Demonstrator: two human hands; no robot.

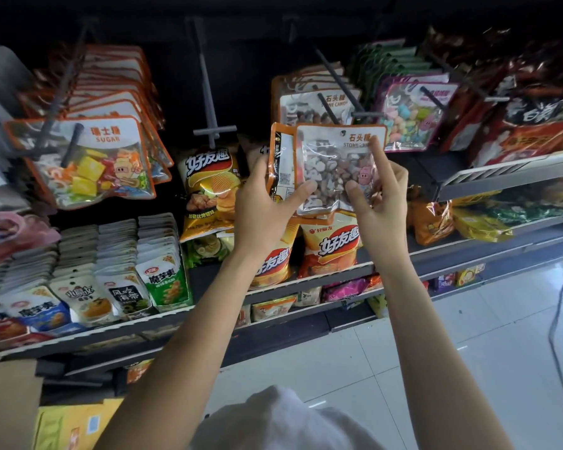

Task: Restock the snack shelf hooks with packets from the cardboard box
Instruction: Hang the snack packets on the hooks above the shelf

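Both hands raised before the snack shelf hooks. Left hand and right hand together grip stone candy packets, just below the hook's hanging stock. Cardboard box at lower left.

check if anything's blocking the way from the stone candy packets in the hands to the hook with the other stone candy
Nothing visible blocks it. The stone candy packets, gripped by the left hand and right hand, sit just below the stone candy hook, whose free tip points toward them. The packets' holes are not yet on it.
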